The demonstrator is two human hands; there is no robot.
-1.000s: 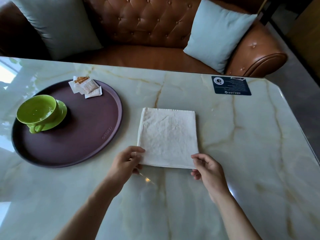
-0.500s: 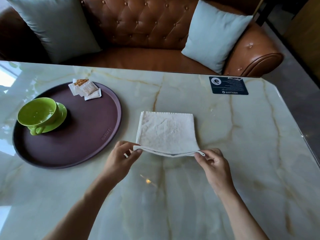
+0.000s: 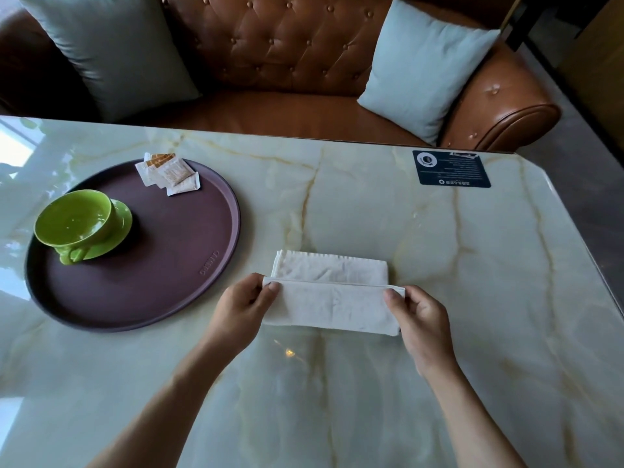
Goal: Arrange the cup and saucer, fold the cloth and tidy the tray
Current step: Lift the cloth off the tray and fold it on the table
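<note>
On the marble tabletop [image 3: 422, 231] right of the tray [image 3: 162, 265], the white cloth [image 3: 332, 307] lies half folded; left hand [image 3: 241, 307] and right hand [image 3: 422, 319] each pinch a corner, near layer seemingly lifted. Cup [image 3: 74, 221] sits on its saucer [image 3: 114, 231].

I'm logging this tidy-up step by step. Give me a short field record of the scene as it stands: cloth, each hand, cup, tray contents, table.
cloth: white cloth on the table, near edge lifted and being folded toward the far edge
left hand: left hand pinches the cloth's left corner
right hand: right hand pinches the cloth's right corner
cup: green cup upright on green saucer, appears empty
tray: round brown tray, also holds sugar packets at its far rim
table: marble table, dark card near its far right corner
</note>
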